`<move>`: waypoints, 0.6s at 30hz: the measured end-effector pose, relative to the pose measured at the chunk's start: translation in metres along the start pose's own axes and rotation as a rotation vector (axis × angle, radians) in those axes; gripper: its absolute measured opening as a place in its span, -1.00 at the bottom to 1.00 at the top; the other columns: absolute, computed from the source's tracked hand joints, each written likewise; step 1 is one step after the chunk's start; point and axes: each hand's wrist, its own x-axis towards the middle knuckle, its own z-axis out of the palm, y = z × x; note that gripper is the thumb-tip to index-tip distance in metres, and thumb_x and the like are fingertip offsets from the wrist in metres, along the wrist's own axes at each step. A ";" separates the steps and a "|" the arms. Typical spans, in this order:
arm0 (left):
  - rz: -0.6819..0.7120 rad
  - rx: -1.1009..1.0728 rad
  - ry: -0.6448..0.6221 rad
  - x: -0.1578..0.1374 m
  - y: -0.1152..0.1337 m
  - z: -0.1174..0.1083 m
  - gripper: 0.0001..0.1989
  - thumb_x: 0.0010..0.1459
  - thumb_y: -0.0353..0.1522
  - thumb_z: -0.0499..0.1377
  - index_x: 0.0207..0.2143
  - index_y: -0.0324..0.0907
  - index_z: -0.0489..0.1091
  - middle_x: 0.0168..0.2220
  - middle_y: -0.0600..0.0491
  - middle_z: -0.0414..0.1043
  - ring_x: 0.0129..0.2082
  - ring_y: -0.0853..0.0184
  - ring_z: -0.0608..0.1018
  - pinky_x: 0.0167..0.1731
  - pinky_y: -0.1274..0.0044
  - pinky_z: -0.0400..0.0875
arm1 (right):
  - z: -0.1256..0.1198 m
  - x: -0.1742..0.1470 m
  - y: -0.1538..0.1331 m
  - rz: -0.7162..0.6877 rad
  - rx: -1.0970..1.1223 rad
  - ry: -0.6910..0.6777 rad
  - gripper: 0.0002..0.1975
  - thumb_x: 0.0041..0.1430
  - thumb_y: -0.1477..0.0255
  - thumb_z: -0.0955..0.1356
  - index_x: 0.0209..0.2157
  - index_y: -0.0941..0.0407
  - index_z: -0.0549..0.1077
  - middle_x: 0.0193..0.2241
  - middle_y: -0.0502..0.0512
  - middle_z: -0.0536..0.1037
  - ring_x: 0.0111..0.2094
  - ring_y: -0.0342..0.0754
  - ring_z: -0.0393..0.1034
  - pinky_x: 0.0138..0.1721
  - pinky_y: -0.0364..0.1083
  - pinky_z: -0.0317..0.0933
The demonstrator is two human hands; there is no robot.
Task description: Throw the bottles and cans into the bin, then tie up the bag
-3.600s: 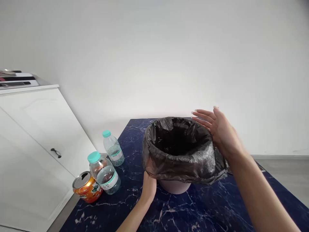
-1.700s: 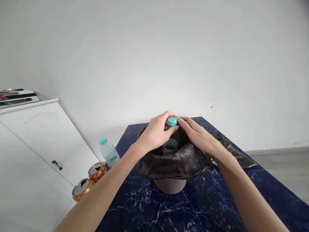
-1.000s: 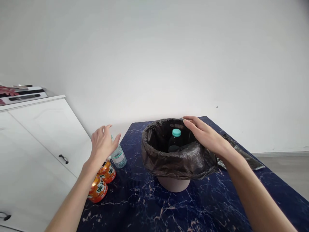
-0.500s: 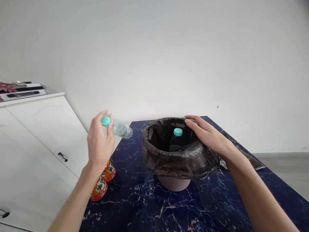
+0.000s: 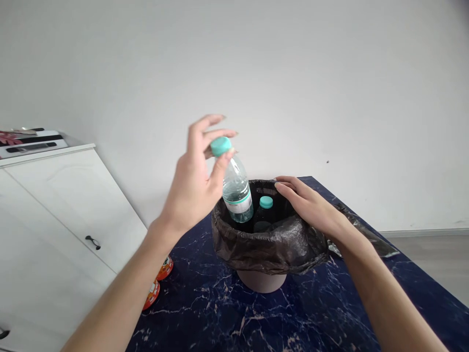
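Observation:
My left hand (image 5: 200,171) pinches a clear plastic bottle (image 5: 236,181) just below its teal cap. The bottle tilts, its base dipping into the mouth of a trash can (image 5: 262,282) lined with a black plastic bag (image 5: 264,249). Inside the bag a second bottle (image 5: 266,203) with a teal cap stands upright; its lower part is lost in the dark. On the right side of the can's rim rests my right hand (image 5: 309,203), fingers stretched over the bag's edge and thumb near the opening.
A dark blue marbled table (image 5: 205,303) carries the can. Orange-labelled containers (image 5: 152,293) stand at its left, partly behind my left forearm. Black plastic film (image 5: 366,234) lies at the right. A white cabinet (image 5: 66,220) stands to the left, against a pale wall (image 5: 293,88).
My left hand has swung right and upward with the bottle, from beside the can to above its opening; the bottle's base now dips inside. My right hand stays on the rim.

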 end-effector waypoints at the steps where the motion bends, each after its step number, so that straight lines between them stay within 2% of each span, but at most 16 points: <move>1: -0.022 -0.017 -0.064 0.001 -0.003 0.006 -0.59 0.47 -0.39 0.09 0.29 0.04 0.13 0.21 0.00 0.50 0.08 0.24 0.65 0.16 0.31 0.56 | 0.000 0.000 -0.001 -0.004 0.001 0.000 -0.48 0.41 0.02 0.23 0.23 -0.02 0.42 0.23 0.14 0.54 0.28 0.20 0.38 0.37 0.22 0.12; 5: -0.078 -0.049 -0.261 -0.001 -0.013 0.032 -0.57 0.46 -0.44 0.07 0.31 -0.01 0.13 0.24 -0.06 0.50 0.09 0.19 0.63 0.11 0.30 0.55 | 0.000 -0.001 -0.004 0.005 0.001 -0.011 -0.50 0.42 0.02 0.22 0.22 -0.03 0.42 0.25 0.12 0.52 0.30 0.20 0.36 0.37 0.21 0.11; 8: -0.078 -0.049 -0.336 -0.004 -0.015 0.045 -0.56 0.47 -0.44 0.06 0.33 -0.04 0.11 0.24 -0.08 0.49 0.09 0.20 0.63 0.08 0.33 0.55 | -0.001 0.000 -0.003 0.003 -0.010 -0.005 -0.47 0.42 0.01 0.22 0.25 -0.03 0.40 0.27 0.14 0.50 0.31 0.22 0.35 0.36 0.21 0.13; 10: -0.068 -0.024 -0.310 -0.005 -0.013 0.046 -0.55 0.47 -0.44 0.06 0.34 -0.05 0.11 0.23 -0.08 0.50 0.05 0.22 0.64 0.04 0.35 0.56 | -0.002 0.002 0.000 -0.001 -0.014 -0.012 -0.45 0.42 -0.01 0.22 0.26 -0.04 0.40 0.28 0.14 0.49 0.30 0.23 0.36 0.34 0.20 0.16; 15: -0.021 0.021 -0.072 0.000 0.000 0.030 -0.58 0.47 -0.42 0.04 0.32 -0.01 0.16 0.23 -0.02 0.49 0.14 0.20 0.59 0.13 0.33 0.53 | -0.002 0.004 0.003 -0.008 -0.017 -0.022 -0.45 0.41 -0.01 0.23 0.25 -0.04 0.41 0.26 0.14 0.51 0.28 0.23 0.38 0.32 0.21 0.18; 18: -0.033 0.011 -0.064 0.003 0.006 0.021 -0.57 0.47 -0.42 0.04 0.32 0.02 0.18 0.20 0.01 0.51 0.14 0.19 0.60 0.13 0.31 0.54 | -0.001 0.003 0.001 -0.002 -0.015 -0.013 -0.47 0.41 0.00 0.23 0.24 -0.04 0.42 0.24 0.14 0.53 0.27 0.22 0.38 0.33 0.22 0.16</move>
